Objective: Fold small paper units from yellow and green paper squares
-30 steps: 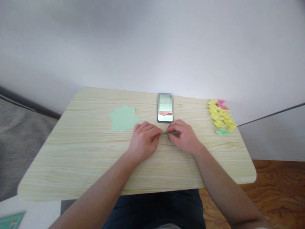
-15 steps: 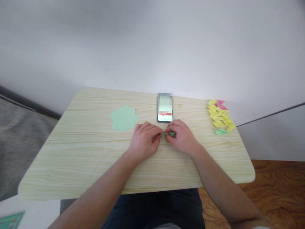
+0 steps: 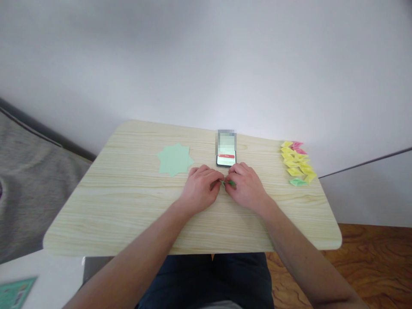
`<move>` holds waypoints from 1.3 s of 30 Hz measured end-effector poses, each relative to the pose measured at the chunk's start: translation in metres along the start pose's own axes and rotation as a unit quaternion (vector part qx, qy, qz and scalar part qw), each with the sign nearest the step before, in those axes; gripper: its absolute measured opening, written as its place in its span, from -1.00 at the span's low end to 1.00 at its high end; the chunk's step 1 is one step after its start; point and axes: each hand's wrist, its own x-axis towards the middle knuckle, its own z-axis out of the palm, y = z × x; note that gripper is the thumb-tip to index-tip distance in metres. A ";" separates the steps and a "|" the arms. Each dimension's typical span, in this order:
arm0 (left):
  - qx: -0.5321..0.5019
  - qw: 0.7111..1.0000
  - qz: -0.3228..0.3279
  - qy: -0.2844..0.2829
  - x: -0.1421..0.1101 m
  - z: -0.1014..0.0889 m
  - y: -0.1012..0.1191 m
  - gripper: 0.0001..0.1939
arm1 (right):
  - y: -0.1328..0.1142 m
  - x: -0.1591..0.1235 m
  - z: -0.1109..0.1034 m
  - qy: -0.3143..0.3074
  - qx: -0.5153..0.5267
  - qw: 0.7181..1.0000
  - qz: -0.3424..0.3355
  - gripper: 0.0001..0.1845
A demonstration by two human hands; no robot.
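Observation:
Between my two hands is a small folded piece of green paper (image 3: pixel 222 183), mostly covered by fingers. My left hand (image 3: pixel 203 189) pinches its left end, thumb against fingertips. The right end is gripped by my right hand (image 3: pixel 245 185), and a bit of green shows under those fingers. Just beyond the hands a smartphone (image 3: pixel 226 161) lies face up with its screen lit, the upper part blurred. To the left, square sheets of light green paper (image 3: pixel 175 159) are stacked at different angles in a star shape.
Folded yellow paper pieces (image 3: pixel 294 163), pink ones (image 3: pixel 299 149) and one green piece (image 3: pixel 298 182) lie at the right edge of the wooden table (image 3: pixel 128 206). Behind rises a white wall (image 3: pixel 206 64). A grey cushioned surface (image 3: pixel 35 180) is at left.
The view has shifted slightly. Both hands stay on the green paper, and the fingers of my right hand now cover more of it.

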 end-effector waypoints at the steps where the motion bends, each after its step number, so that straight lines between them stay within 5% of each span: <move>1: 0.000 1.000 -0.001 0.000 0.000 0.000 0.000 -0.82 | -0.001 0.000 -0.001 -0.003 -0.008 1.000 -0.002 -0.93; 11: -0.006 1.000 -0.004 0.007 0.001 0.001 -0.001 -0.81 | -0.008 -0.001 0.001 -0.002 -0.033 0.999 0.010 -0.94; 23: 0.006 1.000 0.023 0.002 0.000 -0.002 0.000 -0.82 | 0.007 -0.037 0.002 0.106 0.159 0.975 0.111 -0.69; 34: 0.008 0.998 0.055 -0.001 0.001 0.004 -0.005 -0.81 | 0.018 -0.036 0.000 0.074 0.079 0.992 0.063 -0.84; 39: 0.008 0.999 0.044 0.007 0.002 0.004 -0.006 -0.63 | 0.036 -0.054 -0.018 0.081 0.048 0.993 0.077 -0.86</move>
